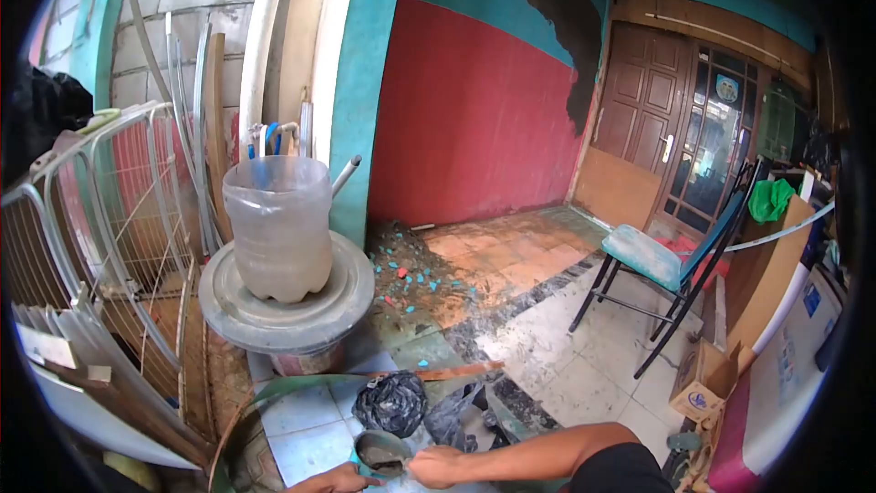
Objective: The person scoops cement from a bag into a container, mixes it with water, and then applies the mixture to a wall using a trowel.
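At the bottom centre, a small round container (383, 453) with a bluish rim holds dark grey material. My left hand (336, 479) is at its lower left edge, fingers closed against the rim. My right hand (436, 466) is closed at the container's right side, round a thin tool whose end reaches into the material; what tool it is cannot be made out. Just behind the container lies a crumpled black plastic bag (391, 403). A second, opened dark bag (463, 420) lies behind my right hand.
A cloudy cut plastic bottle (278, 233) stands on a round grey lid (219, 297) at the left. Metal racks (109, 219) line the far left. Rubble (411, 278) lies by the red wall. A folding chair (643, 256) and a cardboard box (701, 390) are at the right.
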